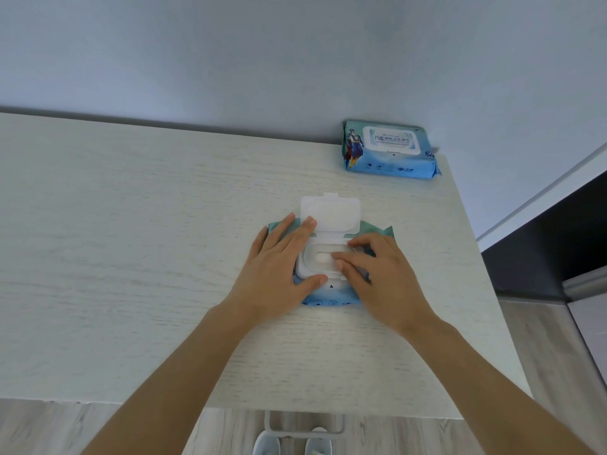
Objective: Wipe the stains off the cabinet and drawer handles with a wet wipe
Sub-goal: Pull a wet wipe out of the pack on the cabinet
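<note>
Your left hand [279, 261] lies flat pinning the open pack [328, 300] while your right hand [377, 270] seemingly pinches the wipe [323, 257]; ease that pressure and the pack lifts too.

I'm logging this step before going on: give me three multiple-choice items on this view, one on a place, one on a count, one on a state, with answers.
1. Where is the far pack?
A. far right corner of the cabinet top, by the wall
B. on the floor
C. under the left hand

2. How many wipe packs show?
A. one
B. two
C. four

3. How is the lid of the near pack?
A. sealed
B. torn off
C. flipped open

Answers: 1 A, it lies against the wall at the right corner. 2 B, one far, one under the left hand and right hand. 3 C, the lid stands back with the opening bare.
</note>
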Available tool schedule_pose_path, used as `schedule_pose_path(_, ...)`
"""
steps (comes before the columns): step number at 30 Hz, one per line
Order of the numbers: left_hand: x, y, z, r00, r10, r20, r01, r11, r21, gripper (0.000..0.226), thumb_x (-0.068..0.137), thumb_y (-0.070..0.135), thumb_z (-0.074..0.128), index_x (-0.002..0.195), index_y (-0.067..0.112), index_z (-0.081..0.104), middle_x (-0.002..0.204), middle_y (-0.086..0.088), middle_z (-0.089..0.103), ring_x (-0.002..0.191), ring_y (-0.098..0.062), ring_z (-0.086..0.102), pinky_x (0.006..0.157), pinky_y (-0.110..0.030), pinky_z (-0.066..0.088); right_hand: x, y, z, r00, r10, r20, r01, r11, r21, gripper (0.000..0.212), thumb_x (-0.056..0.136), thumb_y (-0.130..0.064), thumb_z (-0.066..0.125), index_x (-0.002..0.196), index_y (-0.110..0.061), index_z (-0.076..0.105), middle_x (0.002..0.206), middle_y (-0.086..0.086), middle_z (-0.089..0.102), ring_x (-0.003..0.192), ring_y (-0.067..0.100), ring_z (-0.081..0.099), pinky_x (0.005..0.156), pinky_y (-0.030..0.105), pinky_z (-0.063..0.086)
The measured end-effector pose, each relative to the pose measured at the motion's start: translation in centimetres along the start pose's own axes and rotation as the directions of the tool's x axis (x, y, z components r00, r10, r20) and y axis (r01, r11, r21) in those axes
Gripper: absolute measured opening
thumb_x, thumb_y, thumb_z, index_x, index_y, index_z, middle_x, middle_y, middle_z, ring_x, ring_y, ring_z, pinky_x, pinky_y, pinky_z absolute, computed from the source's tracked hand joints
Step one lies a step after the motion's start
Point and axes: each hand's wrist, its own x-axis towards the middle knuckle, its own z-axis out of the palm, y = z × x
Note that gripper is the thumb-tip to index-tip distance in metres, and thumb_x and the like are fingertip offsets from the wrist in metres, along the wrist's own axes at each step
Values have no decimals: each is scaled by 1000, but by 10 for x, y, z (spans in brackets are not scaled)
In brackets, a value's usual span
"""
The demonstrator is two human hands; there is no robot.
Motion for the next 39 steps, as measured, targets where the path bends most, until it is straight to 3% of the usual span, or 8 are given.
schedule_pose_path(9,1,-1,3,1000,-17,-23,17,999,-39,90,81,56,61,151,29,11,157,12,15,144,-1,-5,119,-32,-4,23,-6,8,992,116,49,-118,993,24,15,81,-23,72,92,-14,72,91,-7,47,88,8,42,84,27,40)
schedule_pose_path(19,1,-2,4,998,-13,-56,11,999,-45,89,81,55,63,151,28,15,156,13,19,142,2,-3,119,-30,-2,24,-9,8,997,82,-7,-81,996,36,3,78,-16,73,79,-13,71,85,-2,59,81,13,47,75,35,46)
schedule_pose_path(24,1,-1,4,998,-17,-59,14,999,-49,90,80,54,65,151,28,15,156,14,18,144,-2,-1,120,-32,-1,22,-6,8,991,132,-27,-128,984,122,3,79,-15,72,79,-15,69,88,-6,55,84,7,44,79,32,45)
schedule_pose_path(28,2,0,3,998,-32,-46,28,996,-87,90,80,51,66,151,29,16,154,18,17,143,0,-2,119,-30,-4,23,-7,8,994,105,-1,-105,993,58,11,80,-24,72,88,-16,71,90,-5,58,86,8,45,81,32,44)
schedule_pose_path(31,3,1,4,996,-51,-79,40,991,-125,84,82,50,64,150,29,19,148,23,18,141,4,0,118,-27,-4,26,-11,8,995,99,-2,-99,994,50,7,81,-23,71,83,-15,72,87,-4,59,87,12,49,81,37,46)
schedule_pose_path(36,4,1,6,993,-66,-94,57,994,-97,85,81,51,66,150,27,23,154,12,26,144,-3,7,120,-33,2,30,-13,1,983,184,5,-180,955,235,7,83,-25,67,78,-21,64,84,-19,48,83,0,42,81,24,37)
schedule_pose_path(39,3,1,6,993,-56,-99,48,995,-84,83,82,54,63,149,27,23,154,12,26,144,-4,7,120,-33,2,30,-15,0,982,179,62,-188,961,204,17,79,-31,71,92,-21,68,93,-16,48,90,1,40,87,23,35)
